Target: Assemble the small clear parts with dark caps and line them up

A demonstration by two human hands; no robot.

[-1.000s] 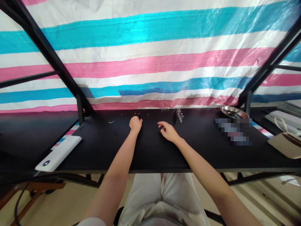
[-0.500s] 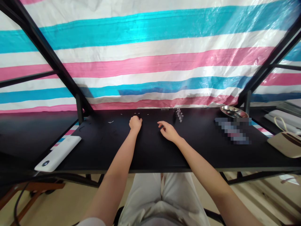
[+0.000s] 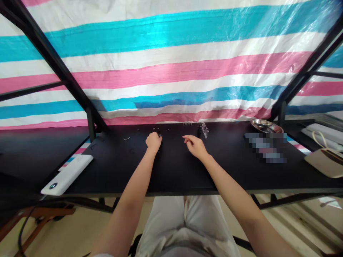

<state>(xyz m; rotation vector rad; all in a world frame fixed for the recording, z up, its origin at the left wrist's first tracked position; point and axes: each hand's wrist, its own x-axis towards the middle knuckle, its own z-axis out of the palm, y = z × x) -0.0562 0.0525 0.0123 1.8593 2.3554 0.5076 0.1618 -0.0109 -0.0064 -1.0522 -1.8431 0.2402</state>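
My left hand [image 3: 153,142] is closed at the middle of the black table, around a small black piece [image 3: 158,132] that shows at its thumb side; grey ends stick up beyond the fingers. To its right, my right hand [image 3: 197,146] hovers over the table, index finger stretched to the left and thumb apart below it. Nothing shows in its fingers. Just past that hand stand several small clear cylinders [image 3: 205,131] beside a dark upright piece [image 3: 199,130]. A row of tiny grey pieces [image 3: 187,124] lies along the back edge.
White scraps [image 3: 126,138] lie left of the hands. A long white device [image 3: 66,175] rests at the table's left edge. At the right are a shiny metal dish [image 3: 266,126], a blurred-out item [image 3: 265,148] and a beige pouch [image 3: 325,162]. Striped sheeting [image 3: 171,67] hangs behind.
My right hand has moved slightly right, toward the clear cylinders, with its fingers drawn in a little. My left hand stays nearly in place, and more of the black piece shows.
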